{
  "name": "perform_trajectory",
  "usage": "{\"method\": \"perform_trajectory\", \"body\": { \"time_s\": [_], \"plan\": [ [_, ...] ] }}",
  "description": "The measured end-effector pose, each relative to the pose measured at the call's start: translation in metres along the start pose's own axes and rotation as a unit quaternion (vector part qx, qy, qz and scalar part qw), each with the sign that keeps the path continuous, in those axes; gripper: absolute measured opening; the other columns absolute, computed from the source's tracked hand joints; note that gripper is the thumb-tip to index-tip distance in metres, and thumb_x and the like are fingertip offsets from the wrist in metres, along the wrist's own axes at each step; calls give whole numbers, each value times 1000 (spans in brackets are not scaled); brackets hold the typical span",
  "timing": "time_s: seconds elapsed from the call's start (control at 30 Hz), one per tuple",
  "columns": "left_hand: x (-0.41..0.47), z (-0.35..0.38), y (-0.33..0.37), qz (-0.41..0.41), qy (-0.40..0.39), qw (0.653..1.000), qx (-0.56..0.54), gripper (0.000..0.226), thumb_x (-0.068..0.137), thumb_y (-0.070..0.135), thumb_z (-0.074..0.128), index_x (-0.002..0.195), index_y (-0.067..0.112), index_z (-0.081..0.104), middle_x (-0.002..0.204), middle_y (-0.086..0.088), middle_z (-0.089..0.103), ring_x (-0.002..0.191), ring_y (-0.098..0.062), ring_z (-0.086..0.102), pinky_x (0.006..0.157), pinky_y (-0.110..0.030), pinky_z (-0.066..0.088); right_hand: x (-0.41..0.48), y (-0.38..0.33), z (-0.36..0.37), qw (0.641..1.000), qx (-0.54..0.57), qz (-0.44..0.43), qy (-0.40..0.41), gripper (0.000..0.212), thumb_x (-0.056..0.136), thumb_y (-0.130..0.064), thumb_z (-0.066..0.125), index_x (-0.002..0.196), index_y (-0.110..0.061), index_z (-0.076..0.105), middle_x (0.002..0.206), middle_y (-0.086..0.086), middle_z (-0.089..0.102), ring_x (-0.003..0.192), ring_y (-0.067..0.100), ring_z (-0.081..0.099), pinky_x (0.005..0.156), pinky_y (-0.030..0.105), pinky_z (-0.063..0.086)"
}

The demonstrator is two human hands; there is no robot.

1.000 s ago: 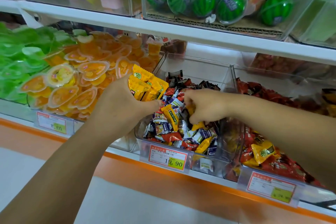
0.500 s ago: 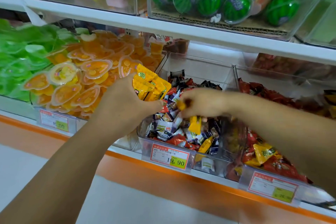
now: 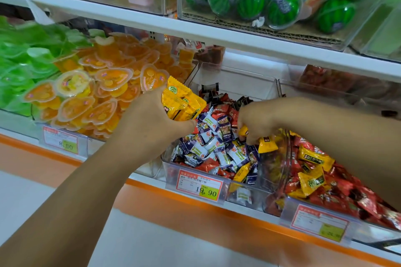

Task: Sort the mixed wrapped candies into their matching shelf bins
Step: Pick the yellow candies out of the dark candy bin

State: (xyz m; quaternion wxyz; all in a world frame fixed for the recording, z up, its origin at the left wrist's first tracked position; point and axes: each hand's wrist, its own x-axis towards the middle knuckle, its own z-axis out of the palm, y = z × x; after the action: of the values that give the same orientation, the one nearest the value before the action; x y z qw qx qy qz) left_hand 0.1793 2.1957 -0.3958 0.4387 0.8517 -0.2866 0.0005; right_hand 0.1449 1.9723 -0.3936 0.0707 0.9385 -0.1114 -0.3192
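Several yellow candies [image 3: 182,104] crowd the left hand [image 3: 152,116], fingers curled tight, and may spill while the right hand [image 3: 257,122] pinches another from the mixed bin [image 3: 169,165].

Bare from wrist to frame edge, the person's left forearm [image 3: 76,191] enters at the lower left corner and the right forearm [image 3: 338,136] at the right edge; the left hand [image 3: 152,117] and right hand [image 3: 258,121], also bare, appear near centre frame.

bright, even, diffuse | dim under upper shelf [image 3: 195,32] at 11 | glare streaks on clear bin wall [image 3: 284,158] at 4 | motion smear over green jelly cups [image 3: 26,67] at 9 | bowing of shelf lines toward edges
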Motion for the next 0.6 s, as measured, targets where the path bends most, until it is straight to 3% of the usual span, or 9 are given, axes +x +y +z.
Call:
{"method": "perform_trajectory", "body": {
  "time_s": [0.1, 0.2, 0.33, 0.5, 0.6],
  "plan": [
    [1, 1, 0, -8, 0, 1000, 10, 55, 76, 31, 79, 124, 18, 54, 61, 14, 40, 50, -2, 38, 37, -12, 30, 12, -1, 12, 1000, 15, 20, -4, 55, 86, -40, 68, 129, -7, 57, 95, 6, 63, 48, 14, 59, 46, 20, 49],
    [2, 2, -2, -14, 4, 1000, 19, 54, 75, 35, 79, 121, 18, 56, 60, 13, 41, 49, -3, 40, 41, -12, 24, 15, -6, 16, 999, 43, 10, -13, 66, 86, -43, 66, 141, -14, 45, 83, -2, 52, 47, 12, 53, 47, 20, 45],
    [2, 1, 0, -9, 1, 1000, 12, 54, 75, 34, 80, 121, 19, 56, 59, 14, 39, 48, -3, 38, 37, -11, 32, 18, -9, 20, 995, 93, -14, -24, 71, 86, -36, 69, 147, -18, 36, 121, 2, 50, 57, 12, 50, 44, 19, 42],
    [1, 0, 1, -3, -3, 1000, -2, 52, 76, 29, 79, 120, 16, 55, 58, 14, 36, 48, -2, 35, 40, -4, 33, 0, -1, 9, 979, 183, -76, 50, 48, 84, -36, 71, 128, -28, 56, 95, -13, 47, 65, 7, 51, 47, 20, 47],
    [1, -1, 2, -8, -13, 1000, -8, 50, 75, 31, 79, 117, 16, 57, 56, 14, 36, 46, -3, 35, 38, -6, 32, -10, 10, -3, 957, 250, -119, 80, 24, 86, -35, 69, 106, -37, 56, 92, -10, 66, 75, 12, 63, 72, 37, 58]
  ]
}}
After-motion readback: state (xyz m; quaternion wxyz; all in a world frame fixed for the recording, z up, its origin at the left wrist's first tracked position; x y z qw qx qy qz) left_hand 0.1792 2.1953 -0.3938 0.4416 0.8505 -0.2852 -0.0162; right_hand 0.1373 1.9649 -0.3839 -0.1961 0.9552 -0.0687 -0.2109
